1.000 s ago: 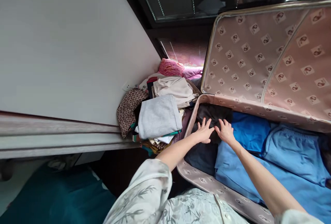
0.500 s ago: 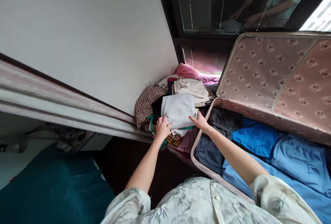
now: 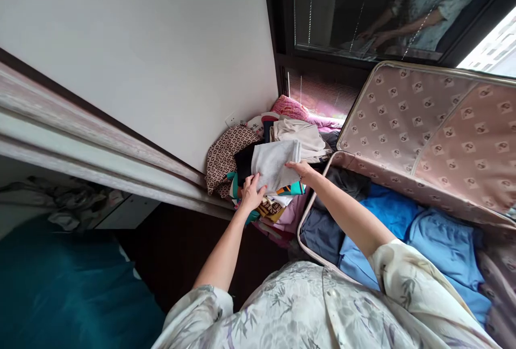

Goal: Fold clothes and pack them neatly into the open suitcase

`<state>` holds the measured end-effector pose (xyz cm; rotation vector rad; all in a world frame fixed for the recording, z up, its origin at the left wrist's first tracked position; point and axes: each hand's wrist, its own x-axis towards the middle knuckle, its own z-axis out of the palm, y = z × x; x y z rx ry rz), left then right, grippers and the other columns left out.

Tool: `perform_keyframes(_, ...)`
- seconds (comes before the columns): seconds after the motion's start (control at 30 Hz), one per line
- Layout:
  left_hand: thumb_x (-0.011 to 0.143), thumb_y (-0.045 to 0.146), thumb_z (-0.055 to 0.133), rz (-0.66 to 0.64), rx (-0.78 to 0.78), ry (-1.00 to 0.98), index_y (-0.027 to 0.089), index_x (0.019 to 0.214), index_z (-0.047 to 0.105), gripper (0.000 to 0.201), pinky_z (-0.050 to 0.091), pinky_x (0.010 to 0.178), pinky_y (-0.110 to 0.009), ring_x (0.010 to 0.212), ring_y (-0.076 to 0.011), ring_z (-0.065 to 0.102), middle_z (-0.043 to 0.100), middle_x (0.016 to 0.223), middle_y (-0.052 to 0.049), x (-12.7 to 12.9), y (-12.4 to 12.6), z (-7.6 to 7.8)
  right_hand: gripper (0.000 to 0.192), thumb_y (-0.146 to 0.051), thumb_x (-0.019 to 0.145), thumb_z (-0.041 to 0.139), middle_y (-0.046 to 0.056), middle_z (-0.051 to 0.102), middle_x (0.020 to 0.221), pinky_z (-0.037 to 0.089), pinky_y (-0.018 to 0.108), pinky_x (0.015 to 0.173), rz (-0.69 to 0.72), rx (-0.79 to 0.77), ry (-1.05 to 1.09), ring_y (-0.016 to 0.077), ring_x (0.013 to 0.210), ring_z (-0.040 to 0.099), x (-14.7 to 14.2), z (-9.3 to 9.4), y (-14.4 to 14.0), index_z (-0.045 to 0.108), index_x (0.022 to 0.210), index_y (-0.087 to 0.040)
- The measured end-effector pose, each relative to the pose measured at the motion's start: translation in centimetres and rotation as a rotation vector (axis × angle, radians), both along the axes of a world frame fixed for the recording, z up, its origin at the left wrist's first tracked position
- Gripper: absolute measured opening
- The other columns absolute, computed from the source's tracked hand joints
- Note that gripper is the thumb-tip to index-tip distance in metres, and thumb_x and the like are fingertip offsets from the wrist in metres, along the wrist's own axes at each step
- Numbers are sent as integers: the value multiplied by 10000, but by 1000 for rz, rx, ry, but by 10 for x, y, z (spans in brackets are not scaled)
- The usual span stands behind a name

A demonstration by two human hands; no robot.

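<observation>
A folded grey garment [image 3: 275,164] tops a pile of clothes [image 3: 269,206] stacked beside the wall. My left hand [image 3: 251,193] grips its near left corner, and my right hand [image 3: 301,170] holds its right edge; the garment is tilted up off the pile. To the right lies an open suitcase [image 3: 423,134] with a pink patterned lining, its lid standing up. Inside it lie dark folded clothes [image 3: 326,225] and blue clothes [image 3: 419,230].
A white wall [image 3: 161,53] runs on the left above a pale ledge [image 3: 92,161]. A teal bed cover [image 3: 68,290] fills the lower left. A brown patterned cloth [image 3: 226,152] and pink fabric [image 3: 288,108] lie behind the pile. A dark window [image 3: 363,10] reflects a person.
Both my hands left the dark clothes in the suitcase, moved left to the pile and took hold of the grey garment, which now lifts at one side.
</observation>
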<state>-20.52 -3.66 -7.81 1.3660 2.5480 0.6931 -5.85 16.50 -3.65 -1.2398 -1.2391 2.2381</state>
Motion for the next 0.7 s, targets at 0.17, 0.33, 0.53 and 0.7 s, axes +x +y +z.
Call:
perform_keyframes(0.17, 872, 361, 673, 81, 192, -77, 160, 1387, 589, 560, 438, 1143, -515, 1342, -349, 526, 543, 1376, -180, -2, 1, 15, 440, -75, 565, 764, -18, 689, 729, 620, 380, 676, -22, -77, 58, 185, 644, 673, 3, 25, -10, 601, 955, -196)
perform_keyframes(0.33, 896, 626, 607, 359, 514, -467, 172, 1330, 599, 628, 459, 1135, -475, 1359, -311, 537, 576, 1391, -188, 3, -7, 58, 474, -111, 528, 800, 0, 728, 793, 624, 363, 659, 40, -121, 325, 200, 679, 702, 39, 72, -43, 624, 960, -192)
perform_keyframes(0.53, 875, 901, 322, 172, 436, -1362, 211, 1298, 643, 871, 586, 982, -458, 1268, -316, 630, 735, 1178, -124, 56, -28, 106, 512, -197, 530, 891, 40, 775, 859, 623, 328, 667, 14, -112, 411, 212, 734, 733, 157, 95, -72, 697, 1003, -168)
perform_keyframes(0.7, 727, 731, 757, -149, 260, -1453, 180, 1368, 592, 861, 579, 986, -442, 1212, -341, 656, 727, 1217, -116, 120, 15, 99, 550, -211, 487, 908, 21, 771, 841, 602, 317, 648, -220, -55, 191, 197, 689, 713, 257, 69, -78, 706, 999, -185)
